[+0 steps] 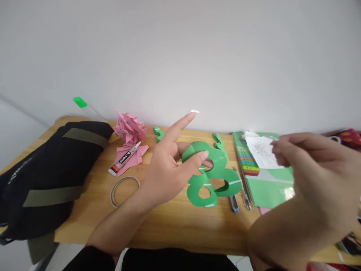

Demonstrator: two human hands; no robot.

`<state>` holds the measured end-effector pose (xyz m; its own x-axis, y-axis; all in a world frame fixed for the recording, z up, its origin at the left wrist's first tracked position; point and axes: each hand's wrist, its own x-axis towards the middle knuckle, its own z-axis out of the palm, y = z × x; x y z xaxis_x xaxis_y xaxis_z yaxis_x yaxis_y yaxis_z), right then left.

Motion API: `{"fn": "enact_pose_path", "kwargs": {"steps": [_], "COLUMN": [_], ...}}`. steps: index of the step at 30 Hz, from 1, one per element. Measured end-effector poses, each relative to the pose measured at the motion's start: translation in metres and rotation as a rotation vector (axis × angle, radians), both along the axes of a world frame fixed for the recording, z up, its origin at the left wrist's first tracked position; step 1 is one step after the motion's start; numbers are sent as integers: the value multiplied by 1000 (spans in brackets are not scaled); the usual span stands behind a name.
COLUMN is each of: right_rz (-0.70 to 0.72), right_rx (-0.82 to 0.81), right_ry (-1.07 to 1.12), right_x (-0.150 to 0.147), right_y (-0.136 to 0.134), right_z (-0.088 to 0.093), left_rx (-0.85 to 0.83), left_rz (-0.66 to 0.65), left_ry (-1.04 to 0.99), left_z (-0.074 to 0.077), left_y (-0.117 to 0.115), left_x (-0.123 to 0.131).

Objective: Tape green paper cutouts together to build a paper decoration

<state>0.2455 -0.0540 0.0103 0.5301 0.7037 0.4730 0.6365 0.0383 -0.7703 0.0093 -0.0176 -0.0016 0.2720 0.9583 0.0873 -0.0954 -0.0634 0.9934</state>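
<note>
My left hand (165,175) pinches a green paper cut-out (194,190) with several rounded loops between the thumb and the fingers behind it. Short white strips lie across parts of the green paper. The left index finger points up and away, with a small white strip (194,111) on its tip. My right hand (318,169) is raised at the right, thumb and fingers pressed together. Whatever is between those fingertips is too small to make out. Just beyond them lies a white paper sheet (269,160) with tiny scraps on it.
A green book (270,194) lies under the white sheet, beside a craft knife (246,199). To the left are a glue tube (124,159), a crumpled pink paper flower (130,128), a tape roll (113,192) and a black bag (50,169). The wall rises behind the wooden table (180,229).
</note>
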Motion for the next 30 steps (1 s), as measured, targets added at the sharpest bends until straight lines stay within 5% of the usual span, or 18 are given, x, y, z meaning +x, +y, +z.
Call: {"fn": "enact_pose_path", "kwargs": {"steps": [3, 5, 10, 15, 30], "right_rz": [-230, -183, -242, -258, -220], "right_rx": [-343, -715, -938, -996, -1020], "right_ry": [-48, -242, -264, -310, -403], "right_x": [49, 80, 132, 155, 155], "right_y": [17, 28, 55, 69, 74], "right_z": [0, -6, -37, -53, -40], "left_rx": [-24, -22, -3, 14, -11], "left_rz": [18, 34, 55, 49, 27], "left_ry": [37, 68, 95, 129, 89], "left_z": [2, 3, 4, 3, 3], "left_y": [-2, -3, -2, -1, -1], "left_x": [1, 2, 0, -1, 0]}}
